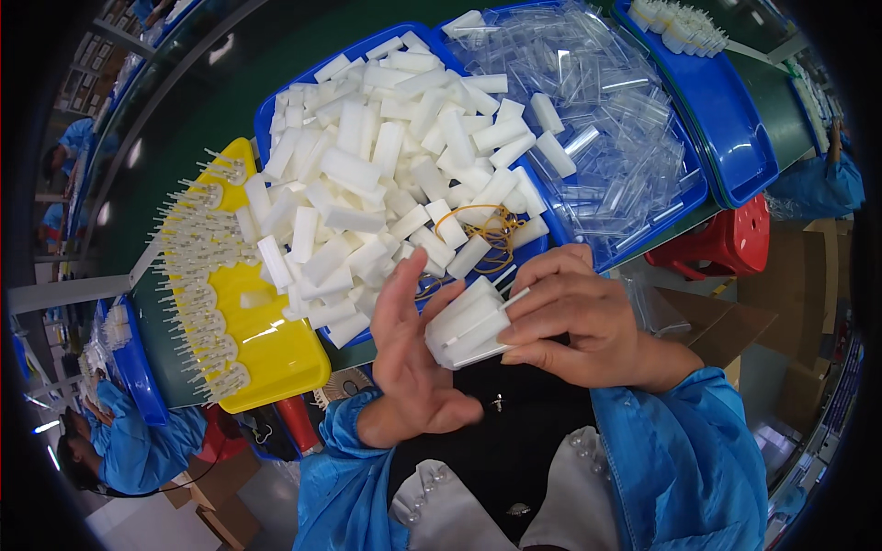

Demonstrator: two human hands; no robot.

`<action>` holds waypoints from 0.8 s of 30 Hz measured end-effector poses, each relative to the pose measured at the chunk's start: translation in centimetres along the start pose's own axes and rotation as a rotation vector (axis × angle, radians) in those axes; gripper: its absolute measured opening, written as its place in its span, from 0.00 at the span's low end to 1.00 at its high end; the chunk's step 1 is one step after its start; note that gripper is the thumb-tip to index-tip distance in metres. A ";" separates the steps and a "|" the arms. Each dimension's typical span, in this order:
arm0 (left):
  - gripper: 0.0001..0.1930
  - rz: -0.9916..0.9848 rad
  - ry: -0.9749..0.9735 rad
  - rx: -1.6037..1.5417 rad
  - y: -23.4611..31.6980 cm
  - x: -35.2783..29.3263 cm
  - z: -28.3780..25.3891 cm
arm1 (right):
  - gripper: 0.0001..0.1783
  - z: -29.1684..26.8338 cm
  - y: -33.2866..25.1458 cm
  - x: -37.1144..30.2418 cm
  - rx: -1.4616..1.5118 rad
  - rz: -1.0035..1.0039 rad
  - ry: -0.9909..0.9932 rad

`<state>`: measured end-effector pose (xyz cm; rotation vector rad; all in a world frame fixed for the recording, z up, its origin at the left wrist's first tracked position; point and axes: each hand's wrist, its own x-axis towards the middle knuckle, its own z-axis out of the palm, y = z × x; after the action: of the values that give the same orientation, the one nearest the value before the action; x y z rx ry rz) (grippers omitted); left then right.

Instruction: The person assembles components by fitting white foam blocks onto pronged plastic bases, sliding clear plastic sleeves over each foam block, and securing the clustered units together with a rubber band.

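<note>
In front of my chest is a bundle of white foam blocks (467, 323) with thin white sticks along it. My right hand (574, 317) grips its right side, the fingers over the top and the thumb below. My left hand (409, 354) is beside the bundle's left side, fingers stretched and thumb apart; whether it touches the bundle is hard to tell. Just beyond both hands, a large heap of white foam blocks (367, 165) fills a blue tray (265, 119). Tangled yellow-brown rubber bands (491, 237) lie on the heap's near right part.
A yellow tray (276, 363) at left holds rows of white stick-like pieces (207, 248). Clear plastic sleeves (588, 119) fill another blue tray (695, 195) at right. Beyond are a blue tray (735, 138) with white pieces and a red stool (726, 241). Co-workers in blue sit at both sides.
</note>
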<state>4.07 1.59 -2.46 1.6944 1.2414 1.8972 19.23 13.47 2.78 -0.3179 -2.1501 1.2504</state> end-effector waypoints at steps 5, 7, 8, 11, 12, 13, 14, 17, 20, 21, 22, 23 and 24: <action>0.19 -0.330 -0.095 -0.215 0.8 1.0 0.0 | 0.13 -0.2 0.4 -0.3 -0.140 -0.134 0.013; 0.16 -0.361 -0.100 -0.199 1.1 1.5 0.1 | 0.13 0.0 0.2 -0.5 -0.086 -0.051 0.052; 0.17 -0.406 -0.128 -0.179 1.3 1.7 0.1 | 0.14 0.1 0.1 -0.5 -0.025 0.030 0.086; 0.17 -0.398 -0.207 -0.039 1.2 2.0 0.1 | 0.16 0.9 0.5 -0.7 -0.016 0.075 0.134; 0.18 -0.348 -0.248 0.091 1.1 2.1 0.3 | 0.15 0.9 0.5 -0.9 -0.045 0.102 0.086; 0.18 -0.341 -0.253 0.083 1.1 2.1 0.4 | 0.15 0.8 0.4 -0.8 -0.054 0.103 0.092; 0.17 -0.330 -0.235 0.131 1.1 2.1 0.5 | 0.15 0.8 0.4 -0.8 -0.076 0.085 0.075; 0.16 -0.303 -0.196 0.223 1.2 2.1 0.6 | 0.15 0.1 0.3 -0.3 -0.104 0.085 0.042; 0.15 -0.353 -0.188 0.199 1.0 2.0 0.4 | 0.16 -3.1 0.5 1.5 -0.351 0.024 -0.087; 0.13 -0.418 -0.141 0.108 1.0 1.8 0.3 | 0.16 -4.5 0.6 2.4 -0.526 0.060 -0.033; 0.12 -0.483 -0.091 0.025 1.1 1.5 0.3 | 0.15 -5.5 1.5 3.0 -0.761 -0.013 0.067; 0.10 -0.544 -0.046 -0.068 0.9 1.3 0.2 | 0.14 -6.7 2.2 3.7 -0.914 -0.017 0.094; 0.10 -0.539 -0.048 -0.072 0.8 1.1 0.1 | 0.13 -7.9 2.8 4.4 -1.067 -0.021 0.121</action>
<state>4.15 2.01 -1.12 1.1985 1.4140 1.5433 20.50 22.63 4.92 -0.7622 -2.5056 -0.0459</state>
